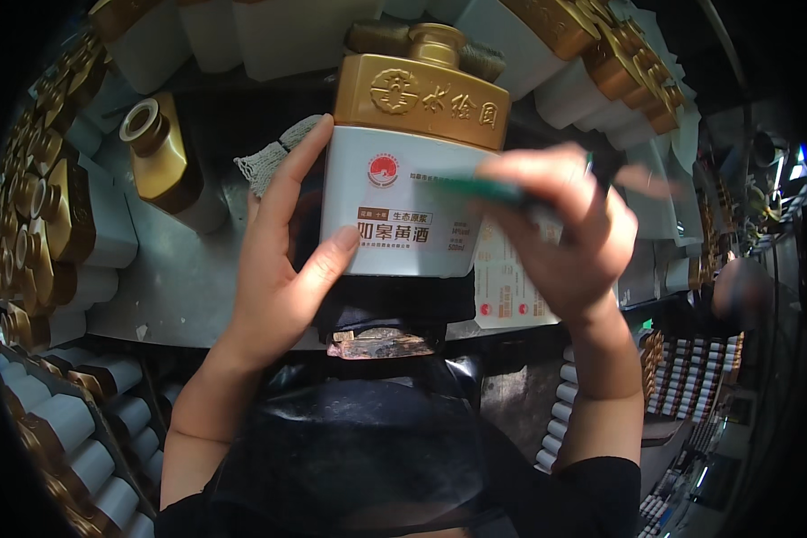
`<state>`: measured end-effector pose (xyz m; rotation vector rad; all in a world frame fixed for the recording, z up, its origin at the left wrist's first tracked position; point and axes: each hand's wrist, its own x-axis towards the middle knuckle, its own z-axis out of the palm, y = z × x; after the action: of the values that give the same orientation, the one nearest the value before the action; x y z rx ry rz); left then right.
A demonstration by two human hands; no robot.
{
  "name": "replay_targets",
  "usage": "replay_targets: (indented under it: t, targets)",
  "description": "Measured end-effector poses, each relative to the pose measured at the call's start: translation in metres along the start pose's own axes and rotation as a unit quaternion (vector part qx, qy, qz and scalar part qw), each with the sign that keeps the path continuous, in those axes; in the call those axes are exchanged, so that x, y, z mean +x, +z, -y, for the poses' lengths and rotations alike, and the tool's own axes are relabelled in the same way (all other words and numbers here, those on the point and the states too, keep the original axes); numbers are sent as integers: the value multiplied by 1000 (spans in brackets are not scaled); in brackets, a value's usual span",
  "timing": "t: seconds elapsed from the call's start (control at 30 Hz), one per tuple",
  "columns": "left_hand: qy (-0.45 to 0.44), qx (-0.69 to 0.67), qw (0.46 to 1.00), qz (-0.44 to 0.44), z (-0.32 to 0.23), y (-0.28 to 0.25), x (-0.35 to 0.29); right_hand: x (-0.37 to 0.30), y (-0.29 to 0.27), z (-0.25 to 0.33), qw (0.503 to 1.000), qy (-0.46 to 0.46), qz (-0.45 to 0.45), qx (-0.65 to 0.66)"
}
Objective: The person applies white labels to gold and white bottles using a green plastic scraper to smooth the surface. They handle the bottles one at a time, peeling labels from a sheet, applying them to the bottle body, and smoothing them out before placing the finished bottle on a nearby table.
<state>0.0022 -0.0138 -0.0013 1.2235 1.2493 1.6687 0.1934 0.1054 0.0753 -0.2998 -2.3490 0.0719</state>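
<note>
A flat-sided bottle (pixel 394 199) with a white body and a gold embossed shoulder stands tilted in front of me, its printed face toward me. My left hand (pixel 282 278) grips its left side, thumb on the front and fingers along the edge. In my right hand (pixel 578 229) is a slim tool with a green blade-like end (pixel 480 188) and a dark handle, blurred by motion. The green end lies over the printed face; whether it touches cannot be seen. A sheet of printed decals (pixel 509 291) shows below my right hand, partly hidden by the bottle and hand.
Another gold-and-white bottle (pixel 161 148) lies on the metal table (pixel 152 291) at left. A knitted cloth (pixel 276 161) sits beside my left hand. Dark bristles (pixel 377 38) show behind the bottle's neck. Many similar bottles crowd the left, back and right. Racks of bottles (pixel 690 377) stand lower right.
</note>
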Motion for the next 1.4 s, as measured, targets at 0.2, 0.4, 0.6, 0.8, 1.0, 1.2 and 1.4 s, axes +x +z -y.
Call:
replay_targets:
  t: [0.2, 0.4, 0.6, 0.8, 1.0, 1.2, 1.4]
  targets:
    - [9, 8, 999, -40, 9, -19, -4, 5, 23, 42, 981, -116, 133, 77]
    - [13, -38, 997, -68, 11, -25, -9, 27, 33, 33, 988, -84, 111, 73]
    - [6, -15, 998, -60, 12, -27, -1, 13, 35, 29, 990, -111, 81, 43]
    - [-7, -46, 995, -86, 18, -23, 4, -11, 33, 29, 992, -98, 9, 80]
    - [-14, -19, 996, -81, 15, -15, 15, -73, 9, 44, 985, 13, -31, 168]
    - [-32, 22, 993, -111, 20, -24, 21, -137, -66, -47, 806, 502, 8, 314]
    - [-44, 53, 987, -143, 27, -33, 23, -166, -51, -125, 896, 407, 176, 22]
